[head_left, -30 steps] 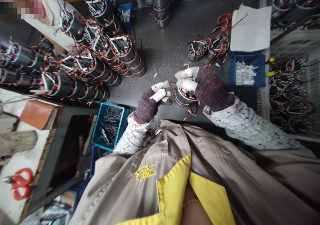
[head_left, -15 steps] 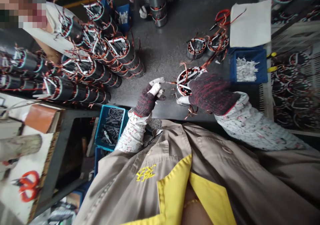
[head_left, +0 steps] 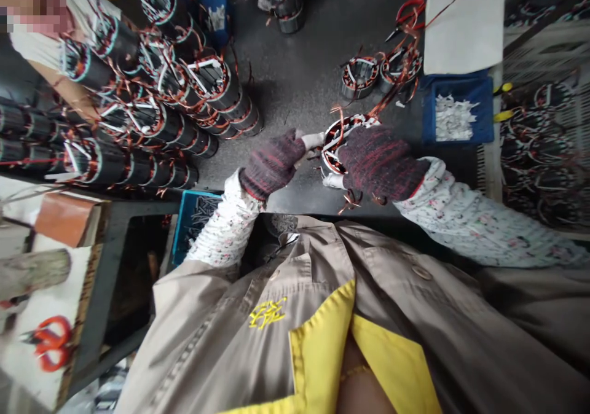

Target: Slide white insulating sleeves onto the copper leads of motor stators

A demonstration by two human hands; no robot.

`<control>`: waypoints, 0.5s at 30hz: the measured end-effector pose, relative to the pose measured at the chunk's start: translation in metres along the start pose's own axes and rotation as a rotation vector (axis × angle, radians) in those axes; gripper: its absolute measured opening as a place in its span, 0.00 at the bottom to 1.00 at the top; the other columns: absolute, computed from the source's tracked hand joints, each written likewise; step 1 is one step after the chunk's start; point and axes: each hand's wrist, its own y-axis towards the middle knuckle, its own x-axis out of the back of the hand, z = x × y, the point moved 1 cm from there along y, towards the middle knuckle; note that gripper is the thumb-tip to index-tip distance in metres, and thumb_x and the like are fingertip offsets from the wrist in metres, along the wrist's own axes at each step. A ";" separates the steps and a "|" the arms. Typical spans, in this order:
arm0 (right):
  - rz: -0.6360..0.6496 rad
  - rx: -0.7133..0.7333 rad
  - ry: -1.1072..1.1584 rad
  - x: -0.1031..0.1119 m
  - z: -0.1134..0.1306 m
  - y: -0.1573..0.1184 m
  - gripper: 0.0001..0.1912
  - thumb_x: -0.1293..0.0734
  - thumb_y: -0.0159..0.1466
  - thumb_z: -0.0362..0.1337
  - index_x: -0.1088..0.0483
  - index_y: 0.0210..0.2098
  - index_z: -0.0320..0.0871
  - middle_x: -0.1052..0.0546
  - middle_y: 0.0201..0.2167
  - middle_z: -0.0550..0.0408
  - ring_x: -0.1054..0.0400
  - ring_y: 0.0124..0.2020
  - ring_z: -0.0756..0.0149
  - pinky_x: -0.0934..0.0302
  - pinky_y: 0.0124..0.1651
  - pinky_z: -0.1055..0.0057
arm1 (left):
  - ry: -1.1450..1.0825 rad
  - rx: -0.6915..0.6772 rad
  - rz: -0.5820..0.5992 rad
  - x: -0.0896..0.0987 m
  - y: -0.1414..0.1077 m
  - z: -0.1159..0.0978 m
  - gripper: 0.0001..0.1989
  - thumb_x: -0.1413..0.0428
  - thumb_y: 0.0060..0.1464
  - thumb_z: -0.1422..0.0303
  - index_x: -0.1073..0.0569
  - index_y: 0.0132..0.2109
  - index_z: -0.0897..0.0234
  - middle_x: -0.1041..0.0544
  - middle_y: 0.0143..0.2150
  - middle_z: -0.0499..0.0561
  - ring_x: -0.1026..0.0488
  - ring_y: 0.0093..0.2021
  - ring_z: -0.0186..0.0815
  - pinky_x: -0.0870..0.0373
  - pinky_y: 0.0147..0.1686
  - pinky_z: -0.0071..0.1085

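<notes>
A motor stator (head_left: 332, 163), a dark ring with copper windings and white insulating strips, stands on the dark worktop in front of me. My right hand (head_left: 382, 162), in a dark red-flecked glove with pale fingertips, wraps over its right side and covers much of it. From the left, my left hand (head_left: 279, 159), gloved alike, has its fingers pressed together at the stator's left edge. They pinch a short copper wire end there, mostly hidden by the fingertips. More copper leads (head_left: 350, 200) stick out below the stator, and others run from its upper right.
Stacked stators (head_left: 212, 82) crowd the left; two more (head_left: 360, 76) sit beyond mine near red-handled scissors (head_left: 410, 13). A blue bin of white pieces (head_left: 456, 119) stands right, a teal bin (head_left: 182, 223) left. Co-workers are at the far side and left.
My left hand has moved right and slightly up, from apart to the wire end at the stator's left edge. My right hand keeps its hold. The view has shifted slightly.
</notes>
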 end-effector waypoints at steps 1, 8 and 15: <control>0.063 -0.005 -0.043 0.006 0.004 0.001 0.27 0.09 0.71 0.59 0.14 0.45 0.43 0.09 0.50 0.36 0.11 0.60 0.31 0.20 0.73 0.41 | 0.070 -0.033 0.080 -0.001 0.004 -0.002 0.14 0.23 0.65 0.80 0.05 0.54 0.62 0.11 0.50 0.59 0.14 0.73 0.60 0.14 0.73 0.46; 0.265 -0.072 -0.210 0.025 0.018 0.009 0.35 0.20 0.82 0.70 0.15 0.45 0.40 0.10 0.43 0.30 0.11 0.48 0.31 0.20 0.58 0.42 | 0.234 0.072 -0.055 0.025 0.030 0.063 0.27 0.19 0.60 0.79 0.09 0.64 0.62 0.11 0.56 0.56 0.14 0.55 0.47 0.14 0.65 0.45; 0.318 -0.153 -0.275 0.032 0.029 0.000 0.29 0.17 0.83 0.60 0.09 0.59 0.37 0.08 0.53 0.27 0.10 0.58 0.28 0.20 0.63 0.44 | 0.696 0.286 0.019 0.024 0.059 0.170 0.14 0.28 0.60 0.81 0.08 0.53 0.69 0.10 0.63 0.66 0.21 0.80 0.64 0.32 0.86 0.50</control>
